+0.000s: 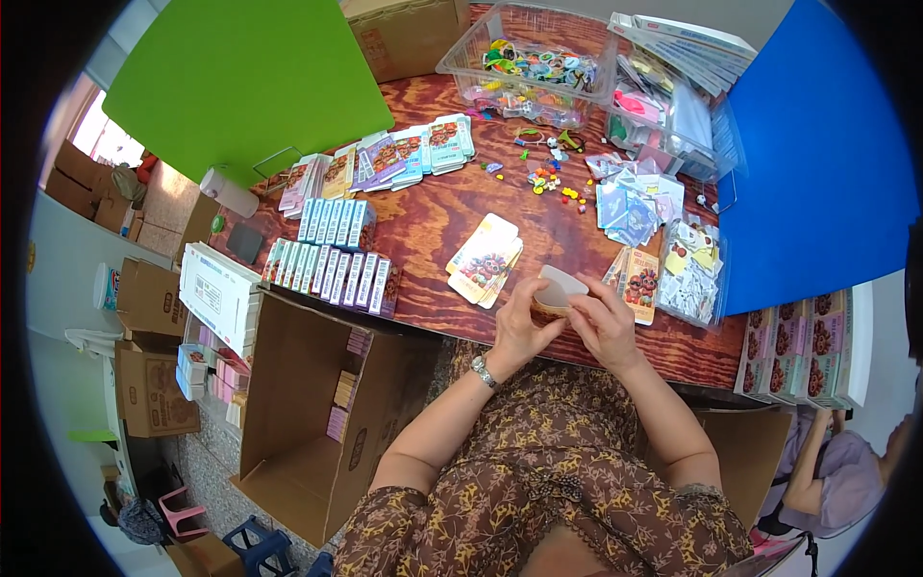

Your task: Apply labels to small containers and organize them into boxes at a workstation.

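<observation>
Both my hands meet over the table's near edge around a small card box (561, 288) whose white inner flap stands up. My left hand (520, 325) is closed on the box's left side, with a watch on the wrist. The fingers of my right hand (606, 324) pinch the box's right side. Just left of the hands lies a small stack of flat, unfolded yellow boxes (486, 255). On the right, close to my right hand, more flat yellow boxes (638, 279) are fanned out.
Filled small boxes (332, 274) stand in rows at left, near flat box stacks (423, 154). A clear bin of small trinkets (538, 72) is at the back. Small packets (639, 207) and a clear tray (694, 274) lie right. An open carton (298, 413) stands below the table's left edge.
</observation>
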Tool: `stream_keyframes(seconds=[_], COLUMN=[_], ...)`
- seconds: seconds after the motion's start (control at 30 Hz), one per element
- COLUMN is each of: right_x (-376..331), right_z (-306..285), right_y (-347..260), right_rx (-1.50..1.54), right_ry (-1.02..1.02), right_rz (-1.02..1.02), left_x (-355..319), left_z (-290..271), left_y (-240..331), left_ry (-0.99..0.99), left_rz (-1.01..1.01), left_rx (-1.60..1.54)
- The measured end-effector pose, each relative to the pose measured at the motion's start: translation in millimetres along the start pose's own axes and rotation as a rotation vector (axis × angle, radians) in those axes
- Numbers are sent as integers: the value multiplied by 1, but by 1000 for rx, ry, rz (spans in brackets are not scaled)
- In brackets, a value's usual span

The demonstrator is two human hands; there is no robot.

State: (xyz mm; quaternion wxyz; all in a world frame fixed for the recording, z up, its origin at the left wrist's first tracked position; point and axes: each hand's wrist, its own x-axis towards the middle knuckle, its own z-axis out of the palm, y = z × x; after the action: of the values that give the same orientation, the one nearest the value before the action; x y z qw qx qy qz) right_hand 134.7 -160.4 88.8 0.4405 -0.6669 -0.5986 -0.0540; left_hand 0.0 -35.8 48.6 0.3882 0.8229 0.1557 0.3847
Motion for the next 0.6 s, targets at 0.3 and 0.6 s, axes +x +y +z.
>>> stream_keyframes(seconds=[0.3,0.6], right_x=[11,22], right_z=[-14,-22], right_y=[-18,-20], right_rx=[423,421], right_ry=[107,-183], right_rz=[564,503], left_x=[-8,-17], left_z=[4,12], left_y=[3,-9], left_ry=[-58,-67], left_rz=[29,12], left_rx=[-30,-71])
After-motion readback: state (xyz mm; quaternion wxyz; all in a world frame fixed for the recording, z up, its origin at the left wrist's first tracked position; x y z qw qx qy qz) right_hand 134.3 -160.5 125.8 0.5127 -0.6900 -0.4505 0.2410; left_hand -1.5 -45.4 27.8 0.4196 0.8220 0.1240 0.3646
